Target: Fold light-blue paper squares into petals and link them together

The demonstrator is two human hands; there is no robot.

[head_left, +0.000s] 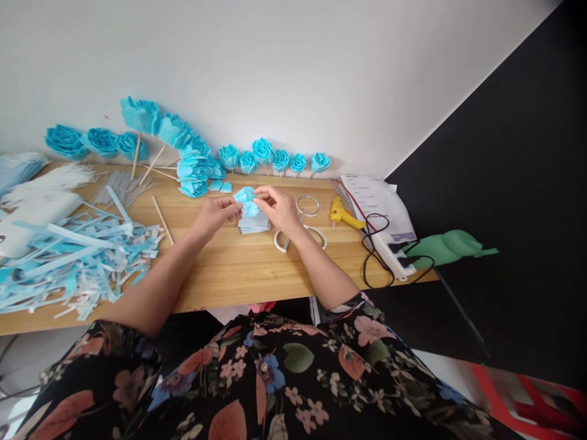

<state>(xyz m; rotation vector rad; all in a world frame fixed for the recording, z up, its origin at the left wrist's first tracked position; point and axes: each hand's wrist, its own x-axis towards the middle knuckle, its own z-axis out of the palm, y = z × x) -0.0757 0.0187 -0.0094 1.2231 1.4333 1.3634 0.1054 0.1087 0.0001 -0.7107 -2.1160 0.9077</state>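
Between my two hands, above the wooden table (220, 269), is a light blue paper flower (247, 198) with ruffled petals. My left hand (219, 214) pinches its left edge between thumb and fingers. On the other side, my right hand (277, 208) has its fingertips closed on the upper right of the petals. Just beneath lies a small stack of pale blue paper pieces (254, 224). A pair of scissors (308, 206) with pale handles rests near my right forearm, which covers part of it.
Finished blue paper roses (263, 151) line the wall. Paper strips (87, 244) heap up at the left, beside a wooden stick (162, 220). To the right lie a yellow glue gun (343, 214), printed sheets (380, 205), a power strip (387, 253) with black cables, and a green object (452, 247).
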